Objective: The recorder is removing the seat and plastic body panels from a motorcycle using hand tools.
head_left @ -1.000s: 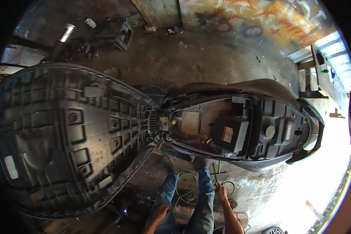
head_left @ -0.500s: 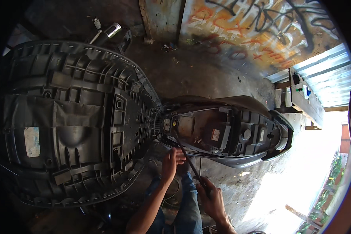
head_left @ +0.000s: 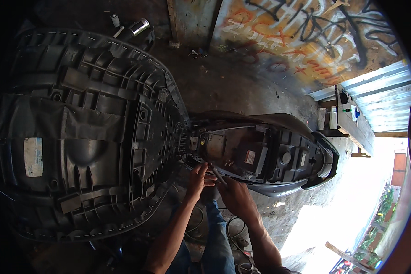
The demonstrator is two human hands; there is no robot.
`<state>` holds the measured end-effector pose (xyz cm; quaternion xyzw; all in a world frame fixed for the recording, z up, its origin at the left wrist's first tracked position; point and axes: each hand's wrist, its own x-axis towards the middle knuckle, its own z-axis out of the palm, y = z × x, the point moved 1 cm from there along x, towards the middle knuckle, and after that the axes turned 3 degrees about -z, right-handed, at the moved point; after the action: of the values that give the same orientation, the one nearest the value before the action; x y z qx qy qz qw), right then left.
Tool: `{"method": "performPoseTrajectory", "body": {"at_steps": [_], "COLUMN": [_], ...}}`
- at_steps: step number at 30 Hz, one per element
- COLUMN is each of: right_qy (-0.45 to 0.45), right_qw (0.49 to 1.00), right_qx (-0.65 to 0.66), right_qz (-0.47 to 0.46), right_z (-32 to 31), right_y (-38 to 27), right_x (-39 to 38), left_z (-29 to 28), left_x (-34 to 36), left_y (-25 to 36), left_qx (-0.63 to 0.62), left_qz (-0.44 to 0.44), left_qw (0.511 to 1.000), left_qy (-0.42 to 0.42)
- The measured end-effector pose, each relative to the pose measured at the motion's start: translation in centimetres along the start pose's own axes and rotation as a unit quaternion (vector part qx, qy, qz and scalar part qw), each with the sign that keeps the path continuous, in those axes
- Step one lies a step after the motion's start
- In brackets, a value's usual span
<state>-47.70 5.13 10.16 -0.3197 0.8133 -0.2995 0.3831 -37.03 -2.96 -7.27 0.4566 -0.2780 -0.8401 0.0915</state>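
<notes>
Base: Grip status?

Me: Right hand (head_left: 236, 197), lower centre, has its grip closed round a dark rod (head_left: 218, 174). Left hand (head_left: 197, 181) is just left of it, fingertips (head_left: 205, 166) right by the rod's upper end. Can't tell from my side whether the left grip pinches the rod or only rests beside it.

Base: Where's the rod?

Me: Centre of the frame, slanting up-left out of the right hand. Upper end is at the near edge of the scooter (head_left: 270, 155); what it bears on there is hidden from me.

Base: Scooter?

Me: Lies across centre to right of frame. Seat (head_left: 93, 148) is swung over, filling the left, ribbed underside facing me, pale label (head_left: 33, 156) near its left edge. Its narrow end meets the scooter near centre. I see a rusty-brown well (head_left: 235, 145), a black box (head_left: 255, 160) with a label in it, then a round cap (head_left: 285, 158) further right.

Base: Surroundings?

Me: Graffitied wall (head_left: 301, 41) upper right, concrete floor (head_left: 233, 91) below it. Wooden bench (head_left: 355, 132) at right, small green and blue items on it. Spray-type can (head_left: 114, 19) and shiny-ended cylinder (head_left: 139, 27) upper left. Jeans leg (head_left: 218, 239) bottom centre, between the forearms. Bright daylight lower right.
</notes>
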Motion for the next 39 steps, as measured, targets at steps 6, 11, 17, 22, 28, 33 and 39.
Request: {"method": "performPoseTrajectory", "body": {"at_steps": [6,11,17,22,28,33,39], "right_qy": [0.001,0.03,-0.044,-0.039,-0.035,0.114,0.059], "right_qw": [0.999,0.998,0.895,0.883,0.717,0.806,0.967], "right_qx": [-0.03,0.006,0.385,0.462,0.685,0.572,0.246], "right_qz": [-0.04,-0.063,0.22,0.068,0.119,0.1,-0.006], "right_z": [-0.5,-1.4,-1.0,2.7,5.0,4.9,5.5], "right_y": [0.5,1.4,3.7,-0.4,-3.5,-4.3,-2.6], "right_x": [1.7,1.2,1.2,1.8,0.1,2.2,2.7], "left_z": [0.6,4.0,8.8,10.5,9.1,8.8,9.2], "left_x": [-1.1,-6.5,-9.4,-9.0,-7.1,-3.5,-4.7], "left_y": [0.5,5.9,10.0,12.6,19.5,16.8,15.5], "left_qx": [0.075,0.147,0.31,0.292,0.336,0.236,0.049], "left_qz": [0.076,0.227,0.314,0.239,0.014,0.095,0.163], "left_qw": [0.991,0.958,0.897,0.926,0.932,0.951,0.983], "left_qy": [0.084,0.093,0.034,-0.003,-0.138,-0.176,-0.071]}}
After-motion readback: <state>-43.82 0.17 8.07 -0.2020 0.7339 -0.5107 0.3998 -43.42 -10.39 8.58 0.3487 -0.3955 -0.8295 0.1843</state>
